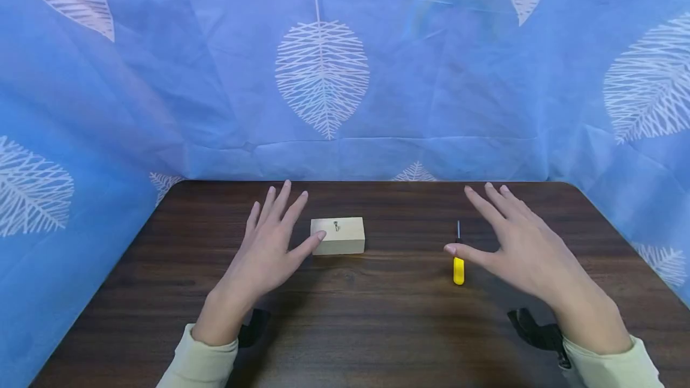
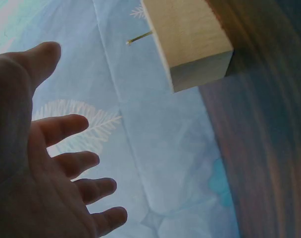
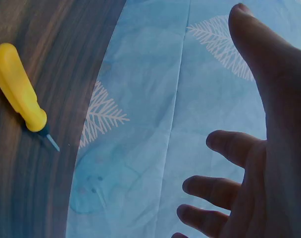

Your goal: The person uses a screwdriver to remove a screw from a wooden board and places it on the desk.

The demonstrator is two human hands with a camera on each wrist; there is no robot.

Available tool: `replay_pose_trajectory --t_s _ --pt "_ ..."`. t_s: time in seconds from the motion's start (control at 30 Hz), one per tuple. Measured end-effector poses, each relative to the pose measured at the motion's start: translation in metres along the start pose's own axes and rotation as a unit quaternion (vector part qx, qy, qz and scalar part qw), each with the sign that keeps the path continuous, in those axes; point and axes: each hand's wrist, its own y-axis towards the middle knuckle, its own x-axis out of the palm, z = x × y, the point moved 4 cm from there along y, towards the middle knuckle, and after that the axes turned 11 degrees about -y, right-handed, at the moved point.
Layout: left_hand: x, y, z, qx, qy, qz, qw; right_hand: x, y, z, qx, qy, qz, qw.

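Observation:
A pale wooden block (image 1: 339, 245) sits on the dark table, with a screw (image 1: 336, 226) standing up from its top. In the left wrist view the screw (image 2: 139, 37) shows its shank sticking out of the block (image 2: 195, 39). My left hand (image 1: 266, 250) is held over the table left of the block, fingers spread, its thumb overlapping the block's edge in the head view. A screwdriver (image 1: 459, 271) with a yellow handle lies to the right, its tip pointing away from me. Above it my right hand (image 1: 523, 250) is spread and holds nothing; the thumb crosses the screwdriver in the head view.
The dark wood-grain table (image 1: 345, 334) has rounded far corners. A blue cloth (image 1: 226, 76) with white leaf prints hangs behind it and along both sides. Black straps (image 1: 539, 331) with wrist cameras sit at both wrists.

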Motion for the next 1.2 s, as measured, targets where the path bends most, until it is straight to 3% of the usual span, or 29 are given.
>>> replay_pose_trajectory --t_s 0.2,0.43,0.77,1.03,1.2 --pt "-0.002 0.001 -0.002 0.011 -0.016 0.012 0.9997 0.002 -0.002 -0.001 0.007 0.043 -0.001 0.999" --pt "-0.005 0.0 -0.005 0.011 -0.03 0.024 0.9992 0.001 0.003 -0.001 -0.006 0.039 0.01 0.999" --pt "0.008 -0.004 -0.006 0.007 -0.044 0.026 0.9986 0.014 -0.003 0.006 -0.051 0.055 0.099 0.992" --pt "0.025 0.0 -0.009 0.015 -0.073 0.003 0.9972 0.036 0.0 0.012 -0.045 0.066 -0.006 0.997" --pt "0.032 0.002 -0.01 0.014 -0.099 -0.014 0.9949 0.047 0.002 0.016 -0.049 0.092 -0.043 0.994"
